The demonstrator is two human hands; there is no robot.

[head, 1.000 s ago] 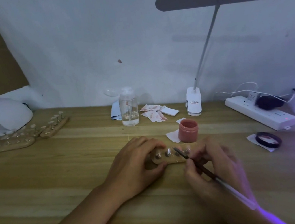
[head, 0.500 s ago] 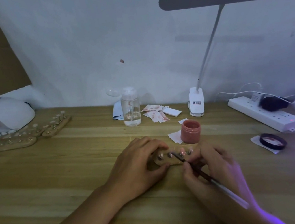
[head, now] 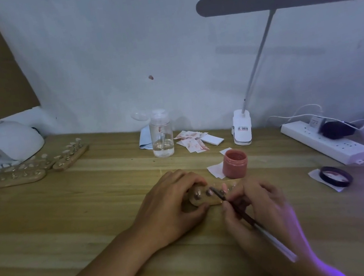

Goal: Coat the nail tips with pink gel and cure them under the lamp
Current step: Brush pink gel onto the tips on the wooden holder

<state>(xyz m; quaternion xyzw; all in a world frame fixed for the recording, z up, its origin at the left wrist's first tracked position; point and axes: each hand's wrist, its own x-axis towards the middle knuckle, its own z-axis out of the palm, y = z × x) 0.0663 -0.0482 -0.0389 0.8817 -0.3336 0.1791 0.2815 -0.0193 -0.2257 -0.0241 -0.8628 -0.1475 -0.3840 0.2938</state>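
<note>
A small wooden holder [head: 205,201] with nail tips on metal pegs lies on the table in front of me. My left hand [head: 172,206] grips its left end between fingers and thumb. My right hand [head: 253,205] pinches a thin brush [head: 246,216], whose dark tip touches a nail tip near the holder's middle. An open jar of pink gel [head: 235,163] stands just behind the holder. The white curing lamp [head: 5,144] sits at the far left, with two more wooden holders [head: 28,170] of nail tips lying in front of it.
A clear bottle [head: 161,133], stained paper wipes [head: 192,142] and a white desk lamp [head: 242,130] stand along the wall. A power strip [head: 326,143] lies at the right, the jar's black lid [head: 335,176] on paper nearby. Purple light glows at the right edge.
The brush tip has slid left along the holder from a nail tip nearer the right end to one near the middle. My left hand stays on the holder.
</note>
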